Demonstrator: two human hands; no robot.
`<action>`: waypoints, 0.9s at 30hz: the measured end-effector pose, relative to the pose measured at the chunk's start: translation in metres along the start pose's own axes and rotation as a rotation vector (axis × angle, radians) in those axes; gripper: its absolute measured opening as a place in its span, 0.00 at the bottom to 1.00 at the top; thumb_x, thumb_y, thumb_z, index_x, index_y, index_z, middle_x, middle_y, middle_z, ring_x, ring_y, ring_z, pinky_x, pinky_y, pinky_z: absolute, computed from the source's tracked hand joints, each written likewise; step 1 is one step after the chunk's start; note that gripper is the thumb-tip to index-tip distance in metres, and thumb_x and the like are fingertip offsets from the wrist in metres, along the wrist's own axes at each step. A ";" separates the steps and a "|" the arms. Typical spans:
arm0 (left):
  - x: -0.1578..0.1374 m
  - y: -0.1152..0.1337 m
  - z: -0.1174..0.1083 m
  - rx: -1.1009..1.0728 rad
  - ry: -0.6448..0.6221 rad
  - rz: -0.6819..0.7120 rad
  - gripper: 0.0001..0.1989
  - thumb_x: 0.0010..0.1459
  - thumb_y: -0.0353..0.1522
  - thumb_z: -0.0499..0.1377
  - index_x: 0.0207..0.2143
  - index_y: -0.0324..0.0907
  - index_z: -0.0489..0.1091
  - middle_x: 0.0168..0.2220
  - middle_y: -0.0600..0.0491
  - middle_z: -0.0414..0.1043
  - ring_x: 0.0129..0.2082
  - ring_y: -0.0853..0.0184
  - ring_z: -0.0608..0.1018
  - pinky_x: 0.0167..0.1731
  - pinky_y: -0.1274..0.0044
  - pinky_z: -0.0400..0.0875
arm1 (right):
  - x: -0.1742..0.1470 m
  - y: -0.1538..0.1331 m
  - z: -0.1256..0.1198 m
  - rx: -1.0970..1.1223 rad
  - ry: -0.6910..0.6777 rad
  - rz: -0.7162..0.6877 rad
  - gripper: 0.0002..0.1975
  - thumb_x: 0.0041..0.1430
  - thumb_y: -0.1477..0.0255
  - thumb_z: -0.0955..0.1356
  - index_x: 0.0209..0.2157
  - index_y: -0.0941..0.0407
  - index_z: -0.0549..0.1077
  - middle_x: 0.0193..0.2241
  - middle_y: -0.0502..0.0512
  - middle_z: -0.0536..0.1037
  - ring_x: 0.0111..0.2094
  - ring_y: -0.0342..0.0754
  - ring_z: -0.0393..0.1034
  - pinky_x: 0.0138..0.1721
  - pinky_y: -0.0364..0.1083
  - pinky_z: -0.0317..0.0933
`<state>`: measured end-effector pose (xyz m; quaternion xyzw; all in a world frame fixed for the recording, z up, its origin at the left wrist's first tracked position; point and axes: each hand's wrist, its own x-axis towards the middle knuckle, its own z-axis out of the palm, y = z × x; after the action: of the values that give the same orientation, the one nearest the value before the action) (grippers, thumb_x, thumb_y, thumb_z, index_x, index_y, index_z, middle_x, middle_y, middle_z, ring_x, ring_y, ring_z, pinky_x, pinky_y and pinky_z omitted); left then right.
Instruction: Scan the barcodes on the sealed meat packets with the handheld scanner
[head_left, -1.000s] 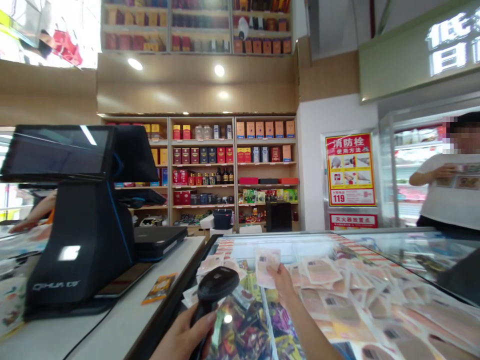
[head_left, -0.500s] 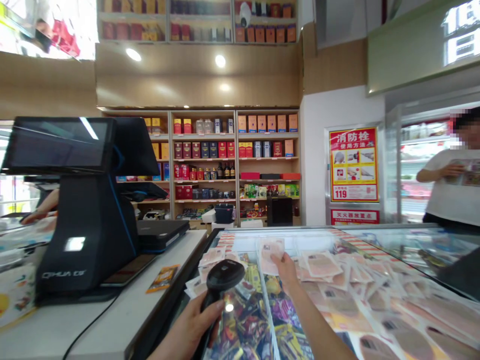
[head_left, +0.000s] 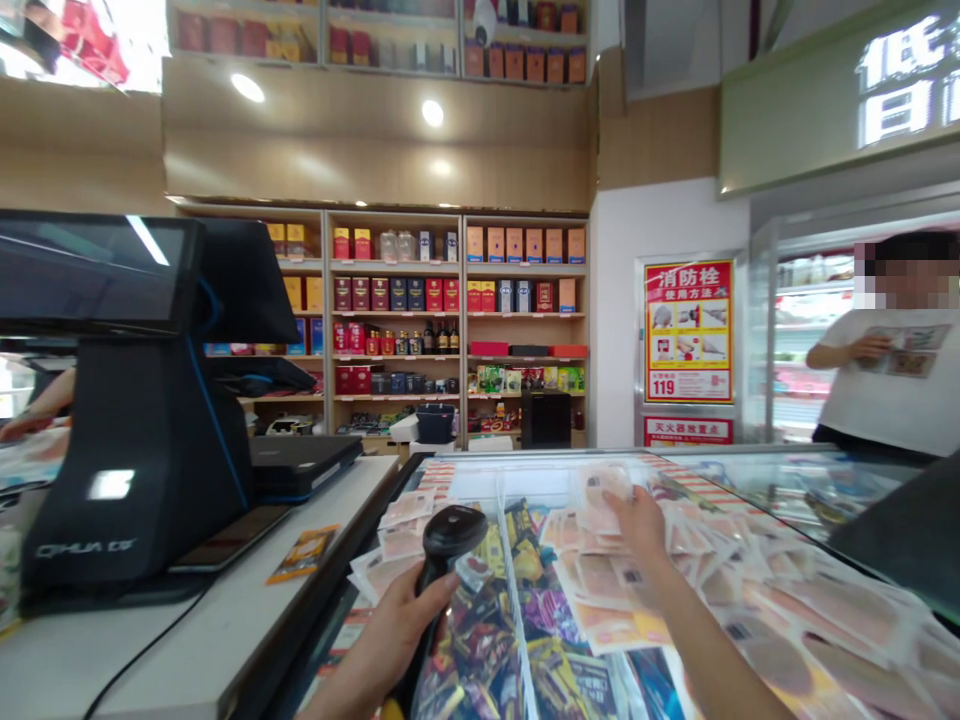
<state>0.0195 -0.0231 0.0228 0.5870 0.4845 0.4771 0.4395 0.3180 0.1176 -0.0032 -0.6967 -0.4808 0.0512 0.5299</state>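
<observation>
My left hand [head_left: 405, 625] is wrapped round the handle of a black barcode scanner [head_left: 454, 528], its head pointing forward over the glass-topped case. Between the fingers and thumb of my right hand [head_left: 637, 515] is a flat, clear packet [head_left: 600, 492] with a pale content and a small dark label. It is above a spread of similar flat packets [head_left: 600, 590] on the right of the case. Left of these, colourful small snack packets [head_left: 480, 630] fill a section beside a clear divider [head_left: 514, 590]. A few more flat packets [head_left: 401, 520] lie left of the scanner.
A black point-of-sale terminal [head_left: 142, 450] stands on the white counter [head_left: 187, 650] at left, near an orange packet [head_left: 304, 553]. Shelves of boxes [head_left: 457, 295] line the back wall. A person [head_left: 885, 370] stands at right; another person's arm [head_left: 41, 405] shows at far left.
My right hand has moved right with the flat packet, from over the divider to over the spread of packets. The scanner stays in my left hand. The view has turned slightly right.
</observation>
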 end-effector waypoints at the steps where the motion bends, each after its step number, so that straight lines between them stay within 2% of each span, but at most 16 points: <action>1: 0.000 0.001 0.002 -0.009 -0.006 0.006 0.16 0.43 0.44 0.52 0.20 0.40 0.58 0.13 0.60 0.58 0.14 0.75 0.62 0.16 0.82 0.57 | 0.001 0.003 -0.003 -0.075 0.004 0.007 0.18 0.41 0.61 0.61 0.31 0.60 0.67 0.25 0.58 0.72 0.27 0.49 0.65 0.26 0.44 0.55; 4: 0.000 0.005 0.007 0.000 -0.020 0.006 0.16 0.42 0.44 0.53 0.19 0.40 0.58 0.13 0.60 0.58 0.15 0.74 0.63 0.17 0.82 0.57 | 0.000 0.008 -0.008 -0.270 -0.013 0.061 0.22 0.43 0.61 0.60 0.38 0.60 0.64 0.31 0.61 0.72 0.32 0.52 0.65 0.29 0.47 0.55; 7: 0.001 0.005 0.009 0.017 -0.019 0.000 0.15 0.43 0.44 0.53 0.19 0.40 0.58 0.12 0.60 0.58 0.15 0.74 0.63 0.17 0.82 0.58 | -0.003 0.011 -0.013 -0.418 -0.021 0.112 0.22 0.43 0.61 0.59 0.41 0.57 0.63 0.34 0.61 0.71 0.36 0.55 0.63 0.32 0.50 0.55; 12: 0.005 -0.003 0.005 0.024 -0.024 0.020 0.16 0.44 0.44 0.51 0.18 0.41 0.56 0.11 0.61 0.57 0.13 0.75 0.60 0.15 0.82 0.56 | -0.006 0.020 -0.018 -0.509 0.049 0.111 0.24 0.42 0.61 0.61 0.42 0.56 0.62 0.39 0.61 0.67 0.40 0.58 0.59 0.34 0.55 0.53; 14: 0.004 -0.004 0.000 0.043 0.002 0.006 0.16 0.45 0.44 0.51 0.18 0.40 0.56 0.10 0.61 0.57 0.12 0.76 0.59 0.14 0.83 0.55 | -0.007 0.019 -0.020 -0.524 0.124 0.087 0.25 0.42 0.63 0.62 0.44 0.55 0.60 0.41 0.61 0.65 0.41 0.59 0.57 0.34 0.56 0.52; 17: -0.002 -0.003 -0.012 0.054 0.064 -0.048 0.16 0.44 0.44 0.51 0.19 0.40 0.57 0.11 0.60 0.57 0.12 0.76 0.59 0.13 0.83 0.54 | -0.013 0.003 -0.014 -0.524 0.252 -0.047 0.22 0.44 0.65 0.61 0.45 0.54 0.60 0.45 0.59 0.61 0.43 0.57 0.54 0.37 0.56 0.49; 19: -0.006 -0.002 -0.023 0.046 0.118 -0.074 0.16 0.44 0.44 0.52 0.19 0.40 0.57 0.11 0.61 0.57 0.12 0.77 0.59 0.13 0.84 0.53 | -0.021 -0.015 -0.003 -0.487 0.262 -0.156 0.19 0.46 0.66 0.60 0.43 0.54 0.62 0.46 0.58 0.60 0.44 0.55 0.53 0.38 0.54 0.48; 21: -0.010 -0.004 -0.035 0.050 0.160 -0.092 0.16 0.44 0.44 0.52 0.19 0.40 0.58 0.11 0.60 0.57 0.12 0.77 0.59 0.13 0.84 0.53 | -0.032 -0.035 0.016 -0.428 0.198 -0.251 0.17 0.47 0.67 0.60 0.41 0.53 0.63 0.44 0.56 0.62 0.44 0.53 0.53 0.39 0.53 0.47; 27: -0.015 -0.018 -0.066 -0.017 0.221 -0.128 0.18 0.40 0.46 0.53 0.17 0.40 0.59 0.11 0.60 0.59 0.12 0.75 0.60 0.13 0.83 0.53 | -0.079 -0.082 0.091 -0.277 -0.138 -0.390 0.17 0.49 0.64 0.58 0.41 0.54 0.63 0.42 0.56 0.65 0.43 0.51 0.56 0.39 0.49 0.48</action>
<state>-0.0493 -0.0320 0.0140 0.4949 0.5626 0.5139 0.4178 0.1729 0.1210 -0.0125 -0.6514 -0.6438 -0.0707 0.3952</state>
